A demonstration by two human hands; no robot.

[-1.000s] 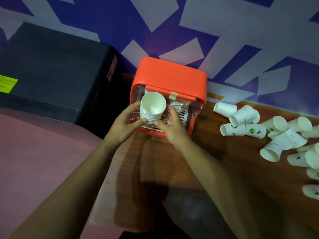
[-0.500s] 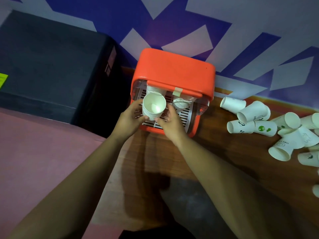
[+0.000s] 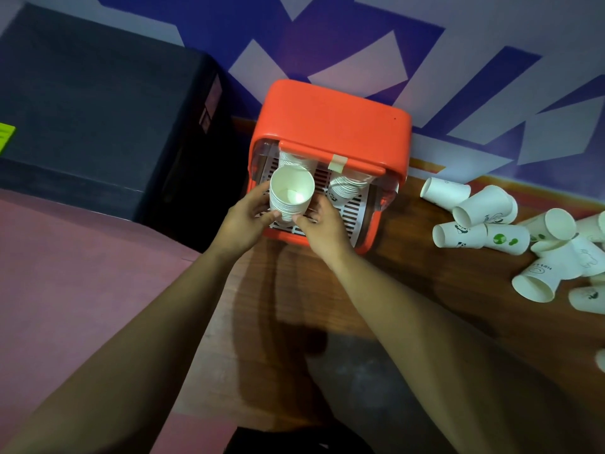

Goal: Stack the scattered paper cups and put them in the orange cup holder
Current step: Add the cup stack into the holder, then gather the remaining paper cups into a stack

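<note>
I am viewing this through the head camera, looking down at a wooden worktop (image 3: 409,290). The person's left grip (image 3: 244,221) and right grip (image 3: 322,227) are both clamping on a stack of paper cups (image 3: 289,198), with fingers curling round its lower part from either side. The stack is standing mouth up at the open front of the orange cup holder (image 3: 330,126), over the left part of its white slatted tray (image 3: 352,214). I cannot tell whether its base is touching the tray yet.

Inside the holder, a second stack (image 3: 345,191) is leaning just to the right of the held one. Some rear cups (image 3: 294,158) are showing behind it under the lid, too dim to make out well. A black box (image 3: 98,103) is sitting beside the holder on the left.

As I am judging it, the task is partly done: some cups are already in the holder and this stack is going in. A good deal is left. At least 8 loose cups (image 3: 484,208) are lying scattered on the right of the worktop, well apart from the holder, most on their sides, some running off the frame edge. They are waiting to be gathered, nested and carried over.
</note>
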